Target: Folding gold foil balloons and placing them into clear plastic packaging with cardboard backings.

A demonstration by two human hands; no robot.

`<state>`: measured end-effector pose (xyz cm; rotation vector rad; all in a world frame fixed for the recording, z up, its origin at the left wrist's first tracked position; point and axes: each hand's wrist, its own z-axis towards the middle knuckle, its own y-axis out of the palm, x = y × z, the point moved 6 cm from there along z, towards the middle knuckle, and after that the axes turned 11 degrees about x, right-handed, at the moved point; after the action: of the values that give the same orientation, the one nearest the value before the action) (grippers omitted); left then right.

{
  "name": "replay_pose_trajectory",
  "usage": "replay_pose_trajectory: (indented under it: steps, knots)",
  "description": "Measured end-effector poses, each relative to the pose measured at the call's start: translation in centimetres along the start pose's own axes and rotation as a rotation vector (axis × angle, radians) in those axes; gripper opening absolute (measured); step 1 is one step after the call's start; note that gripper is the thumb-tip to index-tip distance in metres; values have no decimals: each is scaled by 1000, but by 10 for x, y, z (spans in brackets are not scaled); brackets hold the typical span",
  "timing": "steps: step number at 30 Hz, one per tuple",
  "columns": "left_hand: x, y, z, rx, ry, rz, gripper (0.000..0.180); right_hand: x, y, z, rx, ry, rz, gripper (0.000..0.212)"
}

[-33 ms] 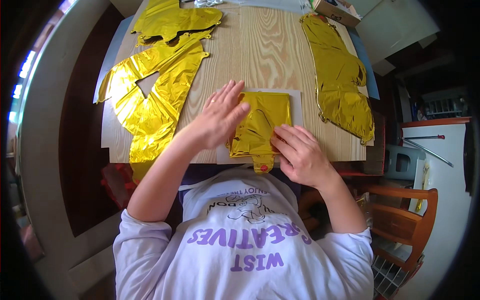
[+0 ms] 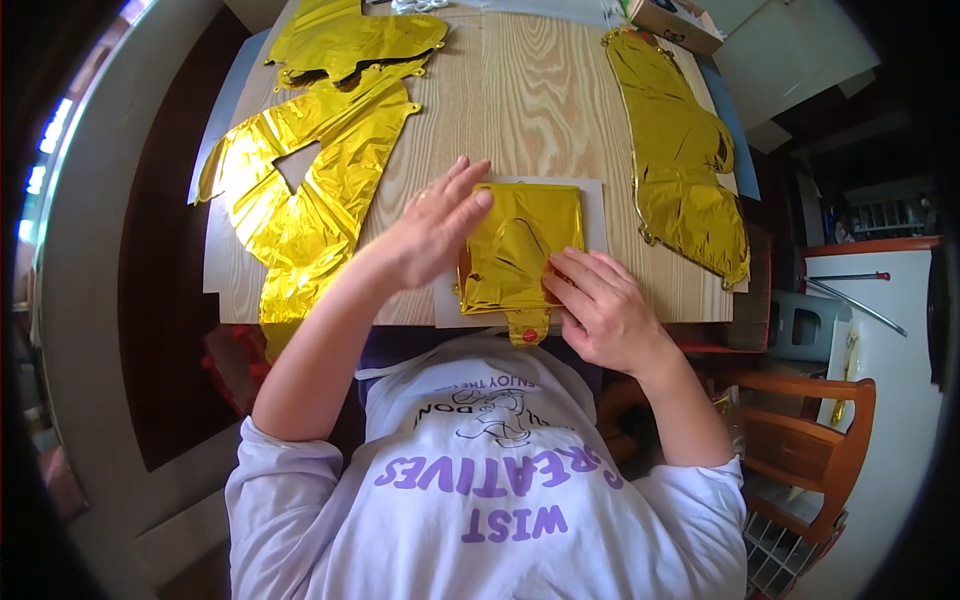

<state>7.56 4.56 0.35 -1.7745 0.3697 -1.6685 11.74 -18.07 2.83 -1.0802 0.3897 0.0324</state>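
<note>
Item 1: gold foil packet [image 2: 525, 235], one, folded into a rough rectangle. Located at the centre of the frame, on a pale card [image 2: 594, 215] laid at the near edge of the wood-grain table [image 2: 530, 90]. A small foil tab [image 2: 528, 328] with a red mark projects from its lower edge, beyond the table's edge. Surface glossy, creased, with a curved fold line across the middle.

Handling, as judged: very light, thin and limp; slippery on its shiny face; springy at the folds, so liable to loosen if left unpressed; easily creased, and possibly torn by nails. Best pressed with flat fingers and taken by the layered side edges, with the folds kept together; the tab is better not pulled.

Item 2: left hand [image 2: 432, 230], at the packet's upper-left side. Fingers extended, thumb spread apart and seen over the packet's corner; nothing gripped. Whether the foil is touched cannot be made out.

Item 3: right hand [image 2: 605, 305], at the packet's lower-right edge. Fingers slightly bent, tips laid on the foil; thumb tucked below. Whether the edge is pinched is not shown.

Item 4: unfolded foil shapes, gold: one with a cut-out [image 2: 340, 180], left; one partly cropped [image 2: 360, 45], upper left; one long piece [image 2: 680, 130], upper right.
</note>
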Motion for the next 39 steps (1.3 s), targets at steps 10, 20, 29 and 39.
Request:
replay_pose_trajectory:
  steps: [10, 20, 29, 39]
  knots:
    - [24, -23, -22, -25, 504, 100, 45, -10, 4, 8, -37, -38, -129, 37]
    - [39, -4, -21, -40, 803, 156, 38, 18, 1, 12, 166, 175, 69, 14]
    - [26, -3, -2, 71, 583, 29, 20, -30, -36, -12, 400, -132, -169, 51]
    - [27, -6, -1, 33, 483, -9, 19, -23, 7, -16, 114, -7, -40, 36]
